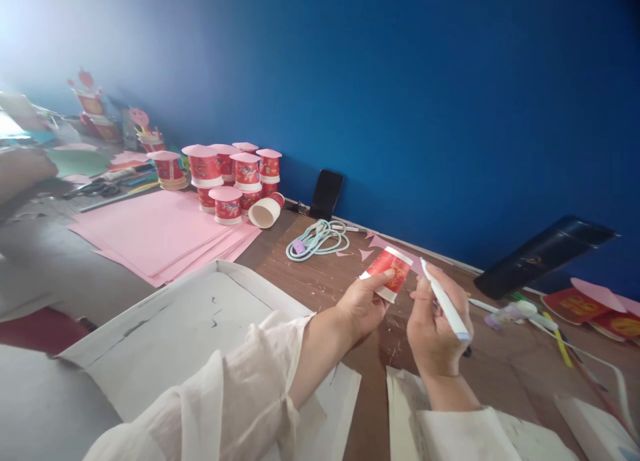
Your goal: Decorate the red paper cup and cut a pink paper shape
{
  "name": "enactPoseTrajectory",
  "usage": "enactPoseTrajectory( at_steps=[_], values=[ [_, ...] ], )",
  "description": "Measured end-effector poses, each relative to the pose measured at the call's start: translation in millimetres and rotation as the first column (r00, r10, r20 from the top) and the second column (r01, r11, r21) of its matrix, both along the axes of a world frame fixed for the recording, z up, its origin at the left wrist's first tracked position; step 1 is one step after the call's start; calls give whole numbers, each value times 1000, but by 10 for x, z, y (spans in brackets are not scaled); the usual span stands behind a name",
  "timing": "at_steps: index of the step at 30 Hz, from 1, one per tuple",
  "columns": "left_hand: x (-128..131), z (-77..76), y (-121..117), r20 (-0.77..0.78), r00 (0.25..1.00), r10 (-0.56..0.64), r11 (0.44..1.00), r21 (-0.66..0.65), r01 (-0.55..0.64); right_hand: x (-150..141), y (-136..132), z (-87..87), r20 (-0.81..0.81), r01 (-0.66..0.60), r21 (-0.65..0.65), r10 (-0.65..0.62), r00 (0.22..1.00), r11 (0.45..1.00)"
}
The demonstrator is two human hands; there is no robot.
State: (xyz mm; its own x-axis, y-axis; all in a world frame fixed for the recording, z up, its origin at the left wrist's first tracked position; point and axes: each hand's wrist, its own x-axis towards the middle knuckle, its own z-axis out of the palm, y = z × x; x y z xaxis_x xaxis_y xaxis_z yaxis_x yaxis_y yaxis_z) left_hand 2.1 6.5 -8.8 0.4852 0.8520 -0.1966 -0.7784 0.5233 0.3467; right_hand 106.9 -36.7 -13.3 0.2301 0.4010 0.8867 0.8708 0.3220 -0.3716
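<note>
My left hand (366, 305) is wrapped round a red paper cup (399, 269) with gold print and a white rim, held tilted above the table. Close by on the right, my right hand (436, 324) grips a white marker (447, 305) between thumb and fingers. The marker's thin end points up towards the cup, apart from it. Pink paper scraps (367, 254) lie on the brown table (320, 284) just behind the cup.
Stacked red paper cups with pink discs (204, 165) stand at the back left, near pink paper sheets (150, 231). A coiled cable (316, 242) and a phone (327, 193) are by the wall. A black case (545, 257) leans at right. Another person's hand (25, 171) shows far left.
</note>
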Motion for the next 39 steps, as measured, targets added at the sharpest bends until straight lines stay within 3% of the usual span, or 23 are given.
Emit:
enactPoseTrajectory(
  at_steps=[8, 19, 22, 29, 33, 39],
  values=[
    [-25, -6, 5, 51, 998, -42, 999, 16, 41, -65, 34, -15, 30, 90, -5, -90, 996, 996],
    [-9, 15, 44, -12, 999, 49, 995, -85, -50, -155, 37, -46, -17, -7, -20, 7, 1000, 1000],
    [0, 32, 34, -40, 997, 69, 998, 6, -69, -171, 44, -66, -75, -40, -36, 37, 996, 999],
    [-2, 57, -43, -147, 989, 24, 956, 292, 20, -132, 31, -91, -357, -157, -79, 119, 926, 985],
    [-11, 16, -44, -182, 983, 35, 959, 282, 18, -113, 21, -67, -366, -156, -67, 121, 923, 985],
    [3, -3, 14, -117, 988, 106, 973, 215, -79, -106, 12, -33, -338, -137, -45, 114, 934, 990]
  ],
)
